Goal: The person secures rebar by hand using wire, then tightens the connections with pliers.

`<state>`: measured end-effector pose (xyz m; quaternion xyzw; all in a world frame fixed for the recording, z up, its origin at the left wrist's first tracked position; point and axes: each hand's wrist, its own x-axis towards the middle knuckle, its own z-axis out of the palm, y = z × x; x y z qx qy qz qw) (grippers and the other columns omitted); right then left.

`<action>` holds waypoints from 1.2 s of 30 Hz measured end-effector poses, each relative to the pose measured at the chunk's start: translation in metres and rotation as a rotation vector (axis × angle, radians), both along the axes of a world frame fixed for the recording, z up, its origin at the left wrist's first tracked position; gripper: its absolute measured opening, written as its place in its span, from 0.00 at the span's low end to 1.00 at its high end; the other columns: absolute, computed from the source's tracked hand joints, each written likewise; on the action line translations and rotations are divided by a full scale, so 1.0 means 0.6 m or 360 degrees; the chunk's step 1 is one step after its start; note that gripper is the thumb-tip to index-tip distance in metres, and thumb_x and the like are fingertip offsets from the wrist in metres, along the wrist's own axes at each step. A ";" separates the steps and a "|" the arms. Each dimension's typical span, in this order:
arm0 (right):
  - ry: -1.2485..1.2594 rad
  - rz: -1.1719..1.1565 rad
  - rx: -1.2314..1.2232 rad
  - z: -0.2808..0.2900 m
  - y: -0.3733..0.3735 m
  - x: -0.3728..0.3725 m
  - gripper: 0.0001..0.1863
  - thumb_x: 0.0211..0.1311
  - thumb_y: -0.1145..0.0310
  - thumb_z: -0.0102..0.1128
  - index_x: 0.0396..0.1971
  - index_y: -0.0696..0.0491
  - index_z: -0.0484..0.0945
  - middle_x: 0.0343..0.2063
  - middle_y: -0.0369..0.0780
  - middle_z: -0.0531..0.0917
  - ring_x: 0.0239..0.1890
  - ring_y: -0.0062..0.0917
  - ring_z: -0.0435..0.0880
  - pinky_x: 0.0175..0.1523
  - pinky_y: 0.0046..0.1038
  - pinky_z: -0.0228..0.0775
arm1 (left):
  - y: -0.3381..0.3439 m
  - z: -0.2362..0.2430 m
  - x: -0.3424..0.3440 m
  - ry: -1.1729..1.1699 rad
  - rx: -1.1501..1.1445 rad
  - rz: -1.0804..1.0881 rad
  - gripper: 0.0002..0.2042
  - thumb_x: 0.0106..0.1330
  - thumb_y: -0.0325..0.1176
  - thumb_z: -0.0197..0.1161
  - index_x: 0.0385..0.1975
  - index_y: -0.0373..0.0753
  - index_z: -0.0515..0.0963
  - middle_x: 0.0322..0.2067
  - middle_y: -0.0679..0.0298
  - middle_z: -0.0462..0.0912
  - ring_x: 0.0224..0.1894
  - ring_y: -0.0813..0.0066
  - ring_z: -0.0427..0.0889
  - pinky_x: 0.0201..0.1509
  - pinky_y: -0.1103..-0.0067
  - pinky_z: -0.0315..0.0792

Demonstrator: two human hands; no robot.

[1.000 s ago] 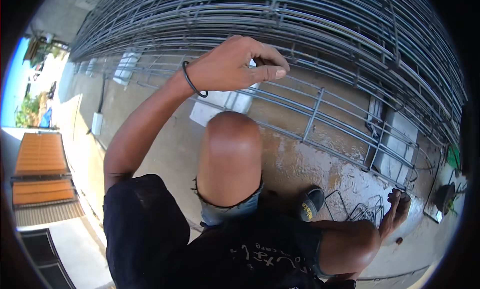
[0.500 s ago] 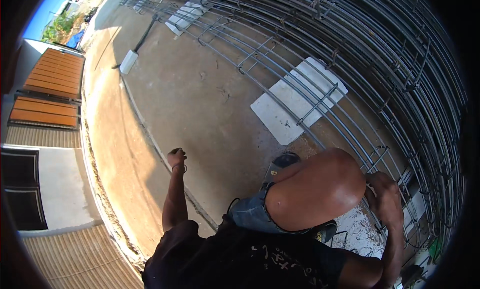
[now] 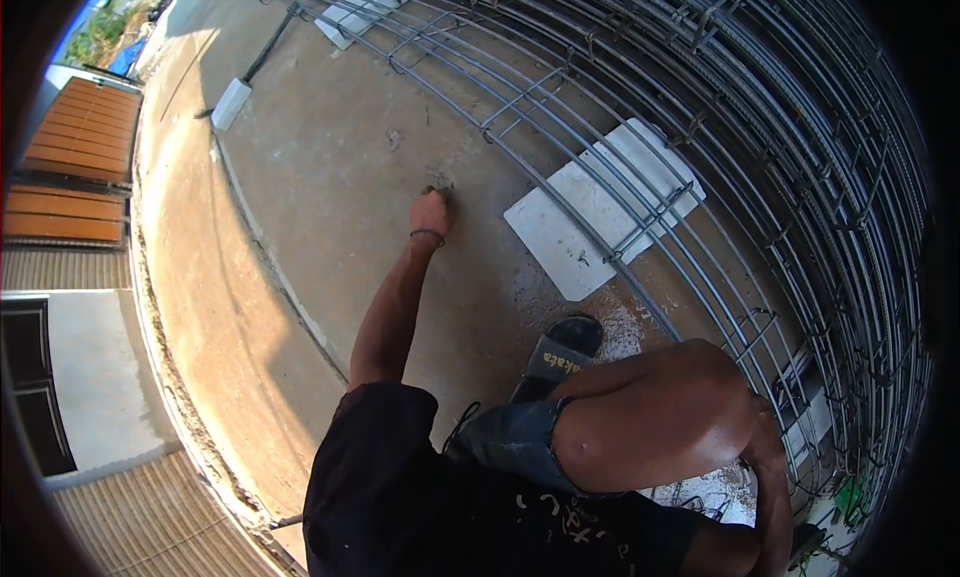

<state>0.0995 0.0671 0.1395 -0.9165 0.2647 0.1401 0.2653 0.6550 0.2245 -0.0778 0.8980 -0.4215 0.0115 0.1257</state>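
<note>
My left hand [image 3: 433,212] is stretched out low over the concrete floor [image 3: 330,217], its fingers closed. Thin dark wire bits [image 3: 441,177] lie at its fingertips; whether it grips one is too small to make out. A dark band circles that wrist. My right hand [image 3: 765,439] is at the outer side of my bent knee [image 3: 700,397], its fingers mostly hidden behind the leg. Beside that knee runs a long cage of steel rebar [image 3: 640,212] with square stirrups.
Stacked rebar cages [image 3: 800,137] fill the right side. A white board [image 3: 570,242] lies under the nearest cage. Bent wires [image 3: 690,499] lie near my legs. A white block [image 3: 232,104] with a dark bar sits farther off. Orange-brown shutters [image 3: 85,132] line the left wall.
My left arm has reached forward and to the right, bringing the closed hand to the wire bits. My right hand has slipped lower behind the knee, and my body has leaned forward.
</note>
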 end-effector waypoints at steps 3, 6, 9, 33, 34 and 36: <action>0.0038 -0.0085 -0.0045 0.016 -0.001 0.002 0.11 0.48 0.68 0.60 0.31 0.58 0.78 0.31 0.48 0.79 0.36 0.44 0.80 0.41 0.39 0.71 | -0.018 -0.022 0.004 -0.0038 0.0209 0.0164 0.07 0.51 0.28 0.57 0.26 0.34 0.80 0.32 0.46 0.80 0.33 0.48 0.81 0.37 0.64 0.75; 0.0102 -0.0124 -0.0068 0.023 0.000 0.012 0.12 0.49 0.69 0.61 0.35 0.56 0.78 0.31 0.48 0.79 0.37 0.43 0.80 0.42 0.39 0.71 | -0.015 -0.029 0.004 -0.0105 0.0264 0.0152 0.07 0.52 0.27 0.56 0.26 0.35 0.80 0.31 0.46 0.80 0.34 0.49 0.82 0.36 0.63 0.75; 0.0137 -0.0107 -0.0038 0.020 -0.005 0.005 0.14 0.49 0.69 0.61 0.37 0.55 0.78 0.31 0.47 0.80 0.38 0.42 0.80 0.41 0.40 0.71 | -0.017 -0.023 0.011 -0.0099 0.0332 0.0129 0.07 0.53 0.31 0.57 0.24 0.35 0.80 0.30 0.47 0.81 0.33 0.49 0.82 0.36 0.61 0.75; -0.0759 -0.0408 -0.0725 0.031 -0.007 0.073 0.12 0.52 0.73 0.64 0.38 0.56 0.78 0.37 0.44 0.79 0.32 0.40 0.82 0.32 0.35 0.75 | -0.227 0.288 -0.516 0.2752 -0.0090 -0.1458 0.08 0.65 0.31 0.59 0.37 0.32 0.78 0.22 0.69 0.77 0.23 0.87 0.73 0.26 0.87 0.66; -0.0759 -0.0378 -0.0745 0.035 -0.003 0.073 0.11 0.52 0.73 0.64 0.37 0.55 0.78 0.38 0.44 0.78 0.33 0.39 0.82 0.32 0.35 0.75 | -0.227 0.289 -0.516 0.2754 -0.0100 -0.1517 0.08 0.65 0.31 0.59 0.37 0.32 0.78 0.23 0.69 0.78 0.25 0.87 0.74 0.27 0.87 0.67; -0.0710 -0.0314 -0.0664 0.037 0.003 0.069 0.10 0.51 0.73 0.64 0.35 0.55 0.78 0.38 0.43 0.78 0.33 0.39 0.82 0.33 0.36 0.76 | -0.221 0.284 -0.512 0.2757 -0.0123 -0.1622 0.08 0.64 0.31 0.60 0.37 0.32 0.79 0.25 0.69 0.79 0.28 0.87 0.75 0.30 0.86 0.68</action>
